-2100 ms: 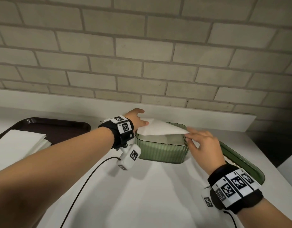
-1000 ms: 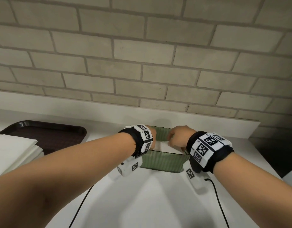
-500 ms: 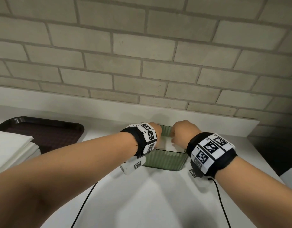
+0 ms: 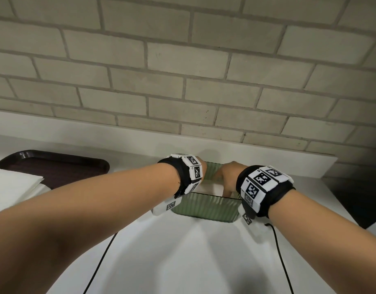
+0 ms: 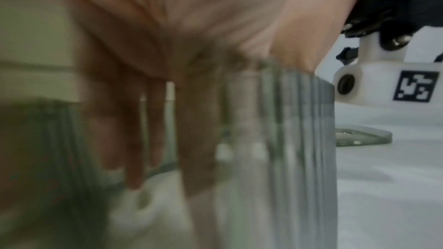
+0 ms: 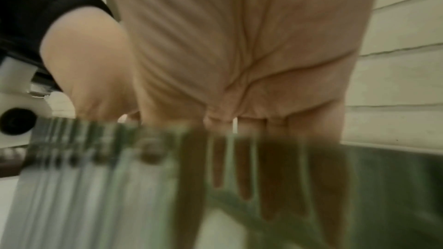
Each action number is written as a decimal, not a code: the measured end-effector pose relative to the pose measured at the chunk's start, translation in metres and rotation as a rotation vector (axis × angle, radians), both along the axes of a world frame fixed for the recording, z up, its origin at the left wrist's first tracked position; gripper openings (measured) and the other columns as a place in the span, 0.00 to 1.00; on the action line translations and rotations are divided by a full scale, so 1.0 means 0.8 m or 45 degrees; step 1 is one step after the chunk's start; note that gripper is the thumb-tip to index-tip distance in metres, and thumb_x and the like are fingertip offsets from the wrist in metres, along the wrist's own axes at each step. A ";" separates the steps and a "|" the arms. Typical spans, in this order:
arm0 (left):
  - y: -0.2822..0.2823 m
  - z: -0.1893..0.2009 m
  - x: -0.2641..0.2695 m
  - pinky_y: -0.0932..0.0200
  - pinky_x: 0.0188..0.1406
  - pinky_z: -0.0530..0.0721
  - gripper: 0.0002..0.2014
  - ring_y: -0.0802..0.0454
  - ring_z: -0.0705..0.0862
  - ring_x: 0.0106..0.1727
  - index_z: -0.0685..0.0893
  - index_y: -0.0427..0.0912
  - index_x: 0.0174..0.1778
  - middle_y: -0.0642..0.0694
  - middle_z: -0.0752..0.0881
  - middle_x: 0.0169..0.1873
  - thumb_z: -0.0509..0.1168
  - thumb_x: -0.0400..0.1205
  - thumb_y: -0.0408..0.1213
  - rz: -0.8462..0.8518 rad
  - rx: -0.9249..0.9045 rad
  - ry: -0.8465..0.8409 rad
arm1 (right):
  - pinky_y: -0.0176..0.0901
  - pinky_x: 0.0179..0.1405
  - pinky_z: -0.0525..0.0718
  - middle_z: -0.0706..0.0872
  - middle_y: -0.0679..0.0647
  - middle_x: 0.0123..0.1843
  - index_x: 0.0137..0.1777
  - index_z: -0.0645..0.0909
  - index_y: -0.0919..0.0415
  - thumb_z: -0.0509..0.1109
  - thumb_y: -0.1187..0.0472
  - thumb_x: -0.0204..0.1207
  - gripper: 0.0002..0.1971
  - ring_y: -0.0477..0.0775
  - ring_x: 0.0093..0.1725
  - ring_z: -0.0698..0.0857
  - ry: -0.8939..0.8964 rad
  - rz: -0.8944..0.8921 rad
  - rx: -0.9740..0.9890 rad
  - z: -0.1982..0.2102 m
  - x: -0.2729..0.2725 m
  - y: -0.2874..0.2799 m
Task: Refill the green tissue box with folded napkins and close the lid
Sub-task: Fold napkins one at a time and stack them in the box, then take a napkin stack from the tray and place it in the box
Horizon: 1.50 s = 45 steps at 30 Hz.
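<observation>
Both hands reach down into the green tissue box, which stands on the white counter near the wall; the left hand has its fingers straight and pointing down inside the box, seen through the ribbed wall; they hold nothing that I can see, and their tips are near the white napkins at the bottom; whether they press on the paper I cannot tell, the picture is blurred. The right hand is the same; its fingers are stretched straight down into the box, a little spread, not curled around anything.

The box is of translucent green plastic, rectangular, with fine vertical ribs on its sides and an open top. The flat green lid lies on the counter just beside the box, on the right side. On the left, well apart, a dark brown tray with a raised rim carries a stack of white folded paper; the wall behind is of pale bricks.
</observation>
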<state>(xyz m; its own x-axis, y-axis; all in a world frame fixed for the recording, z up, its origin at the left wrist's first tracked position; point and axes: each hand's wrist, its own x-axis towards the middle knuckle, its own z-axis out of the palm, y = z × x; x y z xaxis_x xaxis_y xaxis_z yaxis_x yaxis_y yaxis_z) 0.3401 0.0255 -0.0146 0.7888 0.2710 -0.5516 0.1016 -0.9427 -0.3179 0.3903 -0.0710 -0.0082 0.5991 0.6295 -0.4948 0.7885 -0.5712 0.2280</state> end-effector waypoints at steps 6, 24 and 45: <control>0.000 -0.032 0.012 0.40 0.59 0.83 0.16 0.41 0.85 0.56 0.78 0.37 0.31 0.44 0.83 0.39 0.79 0.65 0.41 0.079 0.136 0.251 | 0.42 0.65 0.75 0.75 0.56 0.75 0.78 0.68 0.60 0.58 0.67 0.82 0.24 0.58 0.71 0.76 -0.012 0.110 -0.122 -0.018 -0.007 -0.005; 0.008 0.065 -0.134 0.59 0.66 0.75 0.21 0.49 0.79 0.67 0.78 0.47 0.71 0.48 0.81 0.67 0.63 0.82 0.46 0.294 -0.698 -0.806 | 0.34 0.64 0.70 0.76 0.48 0.75 0.74 0.73 0.46 0.70 0.44 0.74 0.28 0.48 0.72 0.76 0.300 -0.117 0.711 0.057 -0.092 -0.060; 0.059 0.004 -0.479 0.75 0.46 0.73 0.09 0.61 0.81 0.55 0.83 0.50 0.57 0.56 0.84 0.54 0.65 0.81 0.40 1.111 -1.004 -1.718 | 0.20 0.35 0.76 0.88 0.42 0.38 0.42 0.89 0.55 0.71 0.59 0.75 0.05 0.37 0.36 0.83 0.695 0.097 1.339 -0.014 -0.287 0.074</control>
